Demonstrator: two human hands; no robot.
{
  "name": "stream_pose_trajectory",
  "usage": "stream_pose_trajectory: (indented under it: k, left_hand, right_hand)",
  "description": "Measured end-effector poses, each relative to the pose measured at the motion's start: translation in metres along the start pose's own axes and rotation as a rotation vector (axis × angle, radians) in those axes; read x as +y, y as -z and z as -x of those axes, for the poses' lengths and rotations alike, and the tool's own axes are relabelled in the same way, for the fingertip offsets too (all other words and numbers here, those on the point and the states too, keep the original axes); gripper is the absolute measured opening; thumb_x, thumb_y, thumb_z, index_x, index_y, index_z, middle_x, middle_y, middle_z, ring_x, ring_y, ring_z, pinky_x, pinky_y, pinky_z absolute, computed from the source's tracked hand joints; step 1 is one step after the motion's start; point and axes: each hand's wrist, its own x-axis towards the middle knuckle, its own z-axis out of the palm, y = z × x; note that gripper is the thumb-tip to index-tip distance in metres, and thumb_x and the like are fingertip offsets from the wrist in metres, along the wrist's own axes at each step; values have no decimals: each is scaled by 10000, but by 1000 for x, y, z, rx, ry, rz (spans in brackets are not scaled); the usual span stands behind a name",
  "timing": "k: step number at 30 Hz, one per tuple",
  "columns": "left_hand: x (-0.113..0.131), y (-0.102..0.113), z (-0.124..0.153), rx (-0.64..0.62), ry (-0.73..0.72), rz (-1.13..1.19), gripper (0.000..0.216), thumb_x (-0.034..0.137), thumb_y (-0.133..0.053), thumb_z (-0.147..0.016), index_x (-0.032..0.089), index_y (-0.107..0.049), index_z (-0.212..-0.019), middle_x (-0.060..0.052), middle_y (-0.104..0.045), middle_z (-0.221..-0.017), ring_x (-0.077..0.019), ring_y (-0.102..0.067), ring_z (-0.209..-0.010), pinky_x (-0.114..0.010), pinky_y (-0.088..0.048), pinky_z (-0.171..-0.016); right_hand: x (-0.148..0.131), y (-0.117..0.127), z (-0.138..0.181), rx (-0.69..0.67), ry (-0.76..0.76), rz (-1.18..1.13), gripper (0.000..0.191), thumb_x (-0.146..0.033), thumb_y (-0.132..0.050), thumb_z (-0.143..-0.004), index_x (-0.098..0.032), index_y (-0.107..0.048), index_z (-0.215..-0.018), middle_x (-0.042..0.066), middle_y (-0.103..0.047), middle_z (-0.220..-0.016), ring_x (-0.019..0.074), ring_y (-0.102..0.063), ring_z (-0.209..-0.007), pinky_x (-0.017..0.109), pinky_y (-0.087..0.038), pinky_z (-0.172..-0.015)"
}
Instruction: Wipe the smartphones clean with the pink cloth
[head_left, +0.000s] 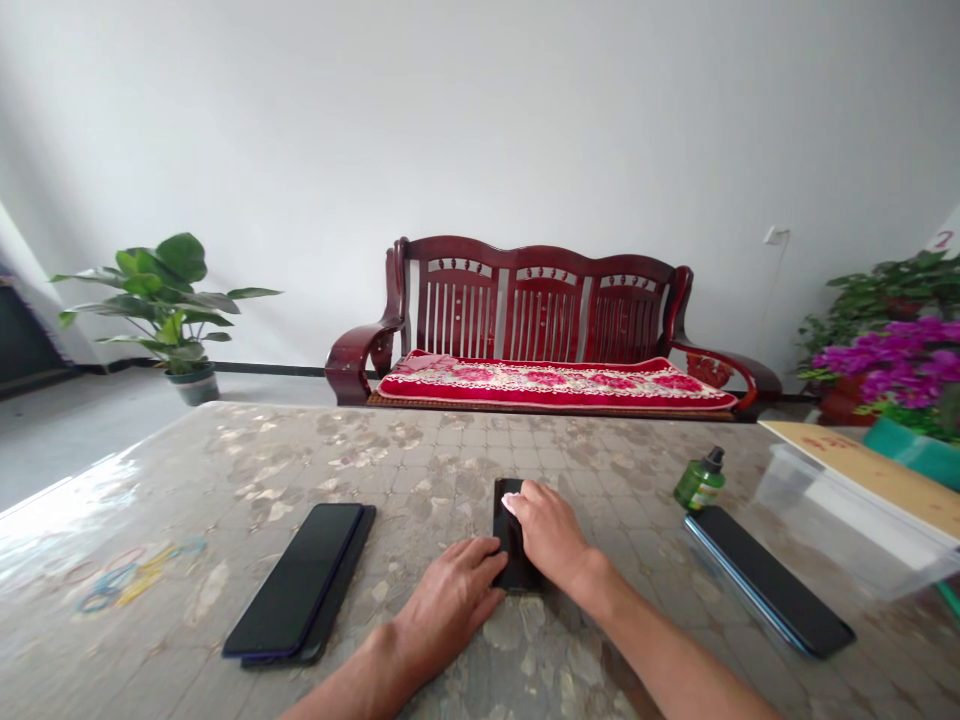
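Note:
A black phone [510, 540] lies flat in the middle of the table. My left hand [450, 598] rests on the table with its fingertips pressed against the phone's near left edge. My right hand [546, 532] lies on top of the phone with its fingers closed on a small white wipe [511, 502], which is pressed onto the screen near the far end.
Two stacked black phones [300, 595] lie at the left, another dark phone [769, 592] at the right. A small green bottle [699, 482] and a clear plastic box [847, 520] stand at the right. Coloured rubber bands [124, 580] lie far left. A wooden bench [544, 335] stands beyond the table.

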Motion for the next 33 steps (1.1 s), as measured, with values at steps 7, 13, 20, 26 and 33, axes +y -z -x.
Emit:
stream_pose_trajectory:
  k: [7, 13, 20, 26, 33]
  left_hand:
    - [0, 1, -1, -6, 5, 2, 303, 124, -599, -858, 174, -628, -1155, -87, -638, -1206, -240, -612, -1095, -354, -496, -982]
    - [0, 0, -2, -24, 6, 11, 302, 126, -606, -856, 175, -629, -1153, -84, -634, -1213, -239, -610, -1091, -355, -494, -982]
    - [0, 0, 0, -4, 6, -1, 302, 124, -595, -860, 175, -627, -1156, -88, -638, -1204, -236, -611, -1092, -347, -495, -981]
    - [-3, -2, -1, 7, 4, 7, 311, 126, -568, -864, 180, -624, -1165, -87, -638, -1204, -236, -613, -1088, -351, -499, -975]
    - [-1, 0, -1, -12, 15, 30, 297, 128, -549, -865, 204, -628, -1141, -72, -633, -1212, -233, -610, -1085, -359, -489, -985]
  right_hand:
    - [-10, 1, 5, -24, -4, -8, 330, -60, -441, -885, -187, -649, -1108, 90, -614, -1058, 211, -562, -980, 291, -403, -842]
    - [-16, 0, 24, -17, 52, -19, 367, -48, -438, -888, -209, -629, -1157, 74, -610, -1055, 208, -556, -970, 291, -408, -836]
    - [-3, -4, 1, 35, 10, -3, 343, -96, -411, -941, -231, -641, -1156, 68, -620, -1052, 200, -551, -973, 290, -397, -852]
    - [-3, -5, -1, 34, 13, -19, 351, -67, -427, -903, -205, -645, -1140, 75, -617, -1061, 204, -544, -986, 288, -391, -865]
    - [-14, 7, 27, -22, 84, -74, 337, -78, -418, -909, -210, -637, -1129, 69, -608, -1049, 200, -541, -972, 284, -397, -850]
